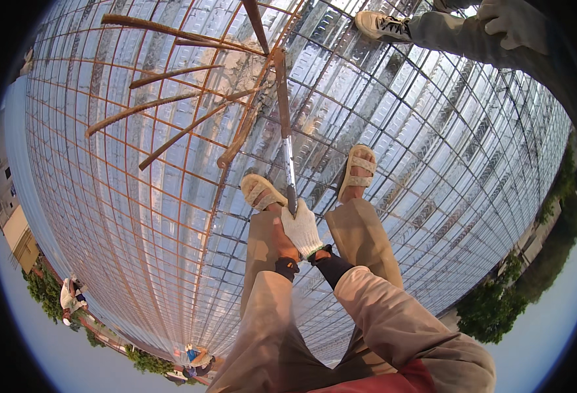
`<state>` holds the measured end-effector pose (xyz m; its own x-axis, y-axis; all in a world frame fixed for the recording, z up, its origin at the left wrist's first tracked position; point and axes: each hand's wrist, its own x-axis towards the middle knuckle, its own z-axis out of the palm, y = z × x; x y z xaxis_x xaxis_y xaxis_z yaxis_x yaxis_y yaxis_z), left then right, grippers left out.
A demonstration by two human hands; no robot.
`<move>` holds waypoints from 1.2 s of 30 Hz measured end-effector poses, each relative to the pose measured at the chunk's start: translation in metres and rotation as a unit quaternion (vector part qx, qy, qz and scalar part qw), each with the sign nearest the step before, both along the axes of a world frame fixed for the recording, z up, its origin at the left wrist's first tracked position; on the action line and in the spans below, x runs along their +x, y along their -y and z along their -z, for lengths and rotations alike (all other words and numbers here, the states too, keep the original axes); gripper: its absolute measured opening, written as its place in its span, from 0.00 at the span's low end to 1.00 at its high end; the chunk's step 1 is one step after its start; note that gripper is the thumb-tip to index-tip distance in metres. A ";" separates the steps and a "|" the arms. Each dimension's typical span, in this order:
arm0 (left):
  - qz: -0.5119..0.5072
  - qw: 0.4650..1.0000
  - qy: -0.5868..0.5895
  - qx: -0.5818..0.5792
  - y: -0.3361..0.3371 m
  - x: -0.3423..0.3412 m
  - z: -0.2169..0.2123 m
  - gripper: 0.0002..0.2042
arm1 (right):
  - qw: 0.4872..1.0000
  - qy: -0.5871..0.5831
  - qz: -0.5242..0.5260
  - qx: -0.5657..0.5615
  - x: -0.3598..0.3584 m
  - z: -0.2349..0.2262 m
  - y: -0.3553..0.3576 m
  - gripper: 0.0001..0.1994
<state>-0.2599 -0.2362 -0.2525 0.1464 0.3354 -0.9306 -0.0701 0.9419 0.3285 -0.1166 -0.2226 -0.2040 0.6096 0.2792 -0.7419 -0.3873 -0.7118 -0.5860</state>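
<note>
left forearm (270, 295) and right forearm (373, 298) extended forward, sleeves tan, converging ahead of body. right hand (301, 228) white-gloved, back upward, fingers curled tight. left hand (284, 240) close against it — partly hidden; both wrists dark-cuffed — right wrist (324, 255), left wrist (287, 267).

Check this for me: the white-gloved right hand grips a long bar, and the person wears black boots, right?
Not black boots: the head view shows pale, open sandals. The white-gloved right hand does grip a long bar.
</note>
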 end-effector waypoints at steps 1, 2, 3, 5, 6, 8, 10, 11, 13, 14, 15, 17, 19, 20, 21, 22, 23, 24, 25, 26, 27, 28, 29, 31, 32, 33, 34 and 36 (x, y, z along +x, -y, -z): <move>-0.006 1.000 0.003 -0.005 0.011 -0.020 0.009 0.37 | 0.999 0.026 0.005 0.035 -0.001 0.000 0.002 0.16; -0.012 1.000 0.011 -0.011 0.022 -0.035 0.020 0.37 | 1.000 -0.006 -0.021 -0.008 0.001 -0.003 0.002 0.17; 0.037 0.998 -0.038 -0.018 0.028 -0.031 0.000 0.36 | 0.999 -0.030 -0.014 -0.029 -0.016 -0.009 0.020 0.18; 0.050 0.998 -0.028 -0.026 0.005 0.014 -0.022 0.33 | 0.999 -0.027 -0.006 -0.029 0.003 0.007 0.014 0.19; 0.046 0.998 -0.026 -0.028 -0.005 0.034 -0.034 0.32 | 0.998 -0.043 -0.013 -0.037 0.004 -0.006 0.014 0.19; 0.081 0.995 -0.060 -0.007 -0.015 0.057 -0.084 0.32 | 0.996 -0.081 -0.012 -0.028 0.027 -0.053 0.005 0.19; 0.193 0.977 -0.081 0.043 -0.038 0.097 -0.155 0.32 | 0.993 -0.119 0.003 0.015 0.067 -0.102 -0.008 0.19; 0.246 0.962 -0.091 0.074 -0.049 0.114 -0.185 0.33 | 0.988 -0.152 0.001 0.034 0.086 -0.119 -0.013 0.18; 0.271 0.950 -0.115 0.104 -0.058 0.135 -0.213 0.34 | 0.988 -0.150 -0.033 0.021 0.104 -0.142 -0.023 0.17; 0.284 0.943 -0.126 0.117 -0.064 0.143 -0.223 0.35 | 0.988 -0.147 -0.049 0.013 0.108 -0.148 -0.027 0.17; 0.284 0.946 -0.139 0.073 -0.071 0.152 -0.232 0.36 | 0.992 -0.119 -0.035 0.038 0.109 -0.150 -0.029 0.17; 0.276 0.945 -0.174 0.016 -0.083 0.151 -0.241 0.38 | 0.995 -0.078 -0.018 0.068 0.092 -0.148 -0.035 0.16; 0.277 0.939 -0.201 0.015 -0.080 0.120 -0.205 0.39 | 0.998 -0.042 0.007 0.040 0.055 -0.115 -0.035 0.15; 0.280 0.935 -0.217 0.030 -0.072 0.090 -0.170 0.40 | 0.999 -0.031 0.021 0.014 0.030 -0.090 -0.032 0.14; 0.270 0.936 -0.204 0.100 -0.050 0.037 -0.119 0.39 | 0.999 0.004 0.030 0.026 0.007 -0.067 -0.029 0.13; 0.233 0.946 -0.197 0.111 -0.035 0.012 -0.084 0.38 | 1.000 -0.007 0.027 0.004 -0.003 -0.051 -0.026 0.13; 0.198 0.954 -0.188 0.122 -0.024 -0.002 -0.052 0.38 | 0.999 -0.017 0.025 -0.020 -0.009 -0.034 -0.026 0.13; 0.152 0.967 -0.175 0.109 -0.017 -0.011 -0.028 0.37 | 0.998 -0.027 0.027 -0.047 -0.017 -0.016 -0.023 0.13; 0.105 0.976 -0.162 0.097 -0.012 -0.015 -0.007 0.36 | 0.997 -0.056 0.008 -0.057 -0.019 0.005 -0.016 0.13; 0.044 0.986 -0.145 0.064 -0.008 -0.019 0.015 0.34 | 0.999 0.002 0.012 -0.045 -0.028 0.024 -0.017 0.14; -0.017 0.991 -0.128 0.027 -0.004 -0.023 0.038 0.33 | 0.997 0.060 0.016 -0.035 -0.037 0.042 -0.015 0.14; 0.062 0.982 -0.154 0.086 0.006 -0.043 0.060 0.31 | 0.994 0.105 0.010 -0.025 -0.045 0.046 -0.011 0.15; 0.141 0.964 -0.180 0.139 0.017 -0.078 0.086 0.30 | 0.999 0.043 -0.008 -0.016 -0.044 0.047 -0.009 0.16; 0.243 0.929 -0.195 0.199 0.015 -0.106 0.121 0.26 | 0.999 0.035 0.002 -0.015 -0.047 0.064 -0.010 0.16; 0.258 0.924 -0.194 0.206 0.010 -0.106 0.131 0.24 | 0.999 0.036 0.008 -0.010 -0.045 0.076 -0.011 0.16; 0.201 0.950 -0.177 0.160 0.007 -0.092 0.137 0.23 | 0.999 0.001 -0.004 -0.039 -0.045 0.092 -0.007 0.16; 0.217 0.938 -0.188 0.196 0.015 -0.102 0.146 0.23 | 0.999 0.012 -0.005 -0.031 -0.045 0.099 -0.010 0.16; 0.240 0.907 -0.220 0.269 0.033 -0.122 0.168 0.23 | 1.000 0.021 -0.011 -0.021 -0.055 0.105 -0.007 0.17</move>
